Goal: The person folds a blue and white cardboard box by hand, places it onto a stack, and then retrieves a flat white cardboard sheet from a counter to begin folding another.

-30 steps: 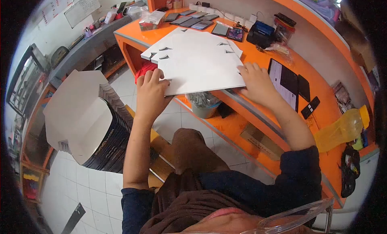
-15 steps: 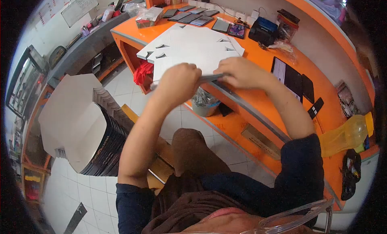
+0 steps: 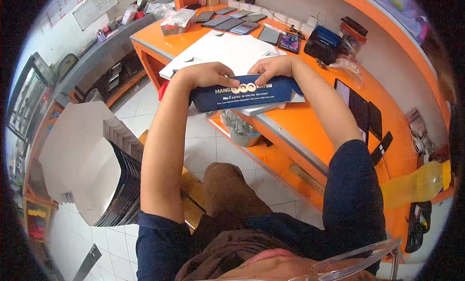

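A dark blue printed cardboard piece [image 3: 242, 103] is held up at the edge of the orange counter, its lettered side facing me. My left hand [image 3: 208, 75] grips its upper edge left of the middle, thumb on the print. My right hand [image 3: 272, 70] pinches the same edge further right, thumb also on the front. Both hands' fingers behind the card are partly hidden. Behind it, white cut cardboard sheets [image 3: 232, 48] with small slots lie on the counter.
Several phones [image 3: 230, 23] lie at the counter's back, with a black device [image 3: 323, 43] right of them. A tablet [image 3: 352, 99] and yellow bottle [image 3: 416, 184] stand or lie rightward. At left is a stack of folded cardboard [image 3: 87, 160]; a bin [image 3: 242, 131] sits below.
The cardboard piece has turned from nearly edge-on to showing its blue printed face. Both my hands stay on it, with the thumbs now on the front.
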`<control>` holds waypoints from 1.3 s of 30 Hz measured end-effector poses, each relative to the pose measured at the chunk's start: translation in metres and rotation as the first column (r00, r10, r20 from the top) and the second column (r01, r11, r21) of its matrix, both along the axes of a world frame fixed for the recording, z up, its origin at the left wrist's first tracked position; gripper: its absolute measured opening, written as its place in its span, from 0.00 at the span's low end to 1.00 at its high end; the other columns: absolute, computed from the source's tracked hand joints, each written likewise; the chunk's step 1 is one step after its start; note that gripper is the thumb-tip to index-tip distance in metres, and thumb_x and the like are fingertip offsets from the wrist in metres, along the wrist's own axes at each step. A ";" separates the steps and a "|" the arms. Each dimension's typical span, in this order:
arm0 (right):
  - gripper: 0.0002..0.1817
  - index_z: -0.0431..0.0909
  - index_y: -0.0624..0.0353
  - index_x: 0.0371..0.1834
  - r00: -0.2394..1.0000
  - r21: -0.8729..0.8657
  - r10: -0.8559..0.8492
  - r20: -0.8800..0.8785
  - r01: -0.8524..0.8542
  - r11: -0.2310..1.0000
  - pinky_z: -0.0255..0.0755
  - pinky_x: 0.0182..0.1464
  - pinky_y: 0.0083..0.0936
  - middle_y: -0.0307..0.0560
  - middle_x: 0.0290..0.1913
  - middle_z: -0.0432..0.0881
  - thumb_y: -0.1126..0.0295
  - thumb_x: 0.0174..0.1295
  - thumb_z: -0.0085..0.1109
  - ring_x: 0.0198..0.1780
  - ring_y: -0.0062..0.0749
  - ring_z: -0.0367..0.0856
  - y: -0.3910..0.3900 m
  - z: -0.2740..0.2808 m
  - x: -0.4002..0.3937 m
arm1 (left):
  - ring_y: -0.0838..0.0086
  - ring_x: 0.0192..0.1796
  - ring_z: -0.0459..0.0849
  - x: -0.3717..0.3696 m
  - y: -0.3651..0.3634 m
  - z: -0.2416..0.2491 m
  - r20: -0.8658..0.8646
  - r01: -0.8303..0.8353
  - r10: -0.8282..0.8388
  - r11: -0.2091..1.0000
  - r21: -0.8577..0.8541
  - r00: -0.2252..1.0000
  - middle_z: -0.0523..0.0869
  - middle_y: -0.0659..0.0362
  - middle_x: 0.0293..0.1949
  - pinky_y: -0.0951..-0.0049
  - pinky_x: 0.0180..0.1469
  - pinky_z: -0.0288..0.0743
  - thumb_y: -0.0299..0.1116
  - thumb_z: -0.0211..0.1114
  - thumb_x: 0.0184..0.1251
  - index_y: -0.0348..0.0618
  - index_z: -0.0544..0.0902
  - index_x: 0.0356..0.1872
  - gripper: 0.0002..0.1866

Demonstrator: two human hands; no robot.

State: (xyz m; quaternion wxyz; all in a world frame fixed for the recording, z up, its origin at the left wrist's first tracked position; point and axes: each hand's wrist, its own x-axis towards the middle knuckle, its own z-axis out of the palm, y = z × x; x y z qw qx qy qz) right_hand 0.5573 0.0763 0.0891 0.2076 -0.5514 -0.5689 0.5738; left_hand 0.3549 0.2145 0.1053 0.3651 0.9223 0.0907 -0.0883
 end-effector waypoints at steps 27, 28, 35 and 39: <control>0.32 0.78 0.75 0.37 0.656 0.382 -0.660 0.366 0.541 0.749 0.78 0.32 0.30 0.55 0.30 0.82 0.46 0.59 0.60 0.30 0.35 0.83 -0.033 0.020 0.055 | 0.71 0.36 0.80 -0.080 -0.103 -0.050 0.644 -0.404 -0.226 0.618 0.675 0.730 0.85 0.64 0.45 0.71 0.40 0.76 0.29 0.65 0.52 0.46 0.82 0.45 0.16; 0.35 0.79 0.77 0.34 0.589 0.374 -0.554 0.589 0.409 0.832 0.78 0.31 0.31 0.58 0.26 0.82 0.44 0.59 0.59 0.28 0.38 0.84 -0.040 0.030 0.051 | 0.70 0.36 0.81 -0.079 -0.106 -0.051 0.642 -0.416 -0.218 0.603 0.681 0.735 0.85 0.64 0.45 0.70 0.41 0.76 0.29 0.65 0.52 0.46 0.82 0.45 0.16; 0.42 0.75 0.76 0.27 0.341 0.213 -0.472 0.813 0.581 0.786 0.79 0.21 0.29 0.58 0.21 0.80 0.34 0.58 0.50 0.20 0.38 0.83 -0.126 0.060 -0.061 | 0.66 0.44 0.82 -0.092 -0.120 -0.045 0.724 -0.458 -0.142 0.689 0.562 0.674 0.84 0.60 0.45 0.64 0.47 0.75 0.30 0.65 0.54 0.46 0.82 0.45 0.15; 0.37 0.76 0.67 0.37 0.548 0.172 -0.757 0.356 0.758 0.629 0.73 0.18 0.21 0.49 0.30 0.81 0.35 0.59 0.50 0.21 0.31 0.81 -0.148 0.006 -0.059 | 0.66 0.47 0.82 -0.092 -0.116 -0.061 0.757 -0.483 -0.138 0.694 0.534 0.639 0.85 0.61 0.45 0.65 0.50 0.74 0.29 0.61 0.56 0.47 0.81 0.45 0.14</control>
